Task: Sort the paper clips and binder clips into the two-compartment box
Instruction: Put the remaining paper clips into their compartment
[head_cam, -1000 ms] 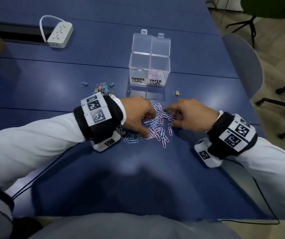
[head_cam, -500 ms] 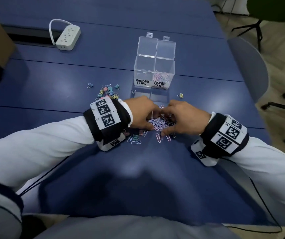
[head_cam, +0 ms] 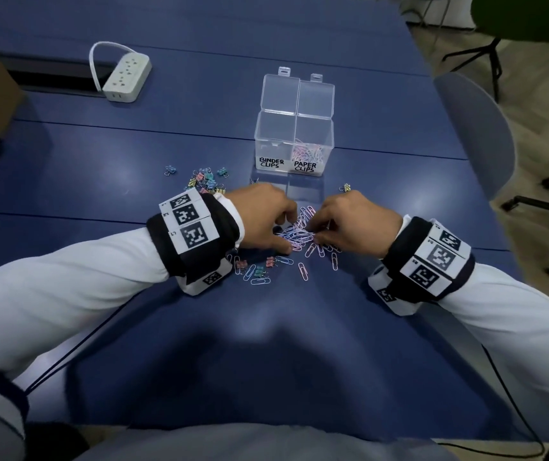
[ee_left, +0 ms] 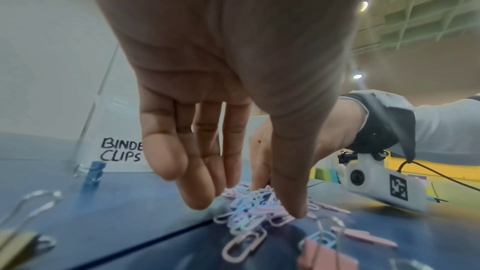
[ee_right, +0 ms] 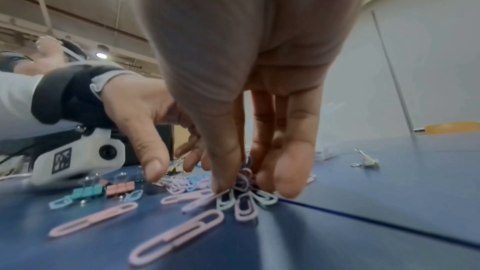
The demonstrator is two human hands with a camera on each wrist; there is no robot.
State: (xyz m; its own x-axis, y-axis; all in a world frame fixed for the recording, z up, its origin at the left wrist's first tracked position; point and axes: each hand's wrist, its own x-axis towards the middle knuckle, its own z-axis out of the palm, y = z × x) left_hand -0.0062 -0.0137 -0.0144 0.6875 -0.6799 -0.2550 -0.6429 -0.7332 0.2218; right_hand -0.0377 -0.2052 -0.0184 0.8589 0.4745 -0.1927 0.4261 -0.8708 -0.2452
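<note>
A heap of pastel paper clips [head_cam: 299, 229] lies on the blue table between my two hands. My left hand [head_cam: 278, 236] closes on its left side, thumb tip pressed on the clips and fingers bent down behind them [ee_left: 246, 206]. From the right, my right hand [head_cam: 319, 227] pinches a bunch of clips between thumb and fingers [ee_right: 246, 184]. Several loose paper clips [head_cam: 303, 271] lie nearer me. The clear two-compartment box [head_cam: 294, 128] stands open behind, paper clips in its right half. A pile of binder clips [head_cam: 206, 183] sits beyond my left wrist.
One binder clip [head_cam: 346, 187] lies beyond my right hand, and a few more lie by my left wrist [head_cam: 259, 269]. A white power strip [head_cam: 126, 77] sits far left. A grey chair [head_cam: 476, 134] stands off the table's right edge.
Both hands have drawn together and swept the spread-out paper clips into a tighter heap between them. The view has tilted a little, so the box sits lower in it.
</note>
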